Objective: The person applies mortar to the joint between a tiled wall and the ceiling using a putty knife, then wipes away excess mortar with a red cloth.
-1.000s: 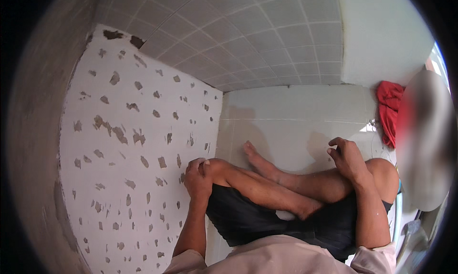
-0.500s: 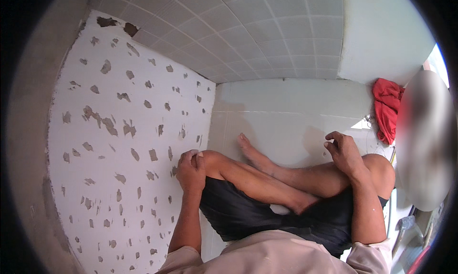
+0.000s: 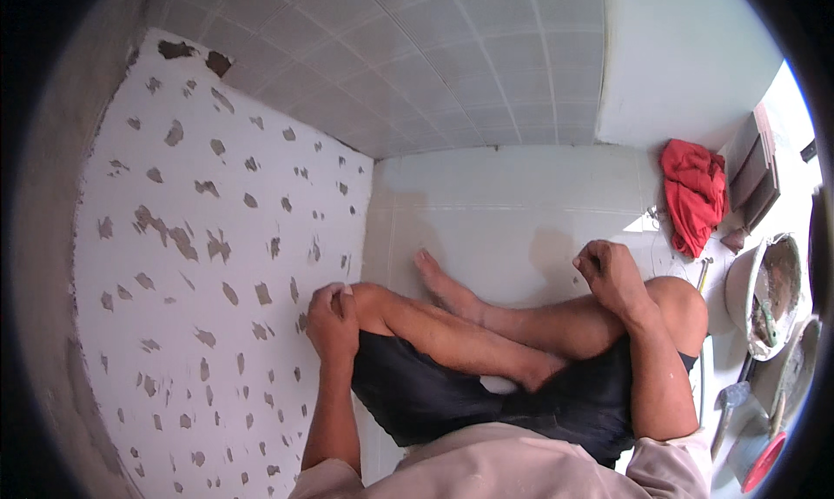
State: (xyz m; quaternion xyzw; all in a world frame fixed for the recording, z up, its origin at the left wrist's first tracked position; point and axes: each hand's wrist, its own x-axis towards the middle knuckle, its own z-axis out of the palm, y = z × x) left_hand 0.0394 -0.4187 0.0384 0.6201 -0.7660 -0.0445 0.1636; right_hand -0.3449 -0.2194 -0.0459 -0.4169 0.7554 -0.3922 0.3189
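Observation:
I sit with my legs crossed, in black shorts. My left hand (image 3: 333, 321) rests on my left knee (image 3: 372, 304), its fingers curled, and no tool shows in it. Just above my right lower leg, near my right knee (image 3: 682, 308), my right hand (image 3: 610, 276) is raised with its fingers bent in toward the thumb. I see nothing in its fingers, which touch neither the floor nor the wall. The white surface (image 3: 195, 325) along my left side is covered with many rough grey chipped patches.
A red cloth (image 3: 695, 199) lies by the right wall, with brown tiles (image 3: 754, 178) beyond it. Along my right stand a mortar-smeared bucket (image 3: 747, 282), a hammer (image 3: 734, 395) and a red-rimmed container (image 3: 764, 462). Grey tiles (image 3: 434, 65) cover the wall ahead; pale tiles (image 3: 486, 182) form the floor.
The view has shifted slightly, so most things sit further left. My right hand's fingers have curled in more. My left hand stays on the knee.

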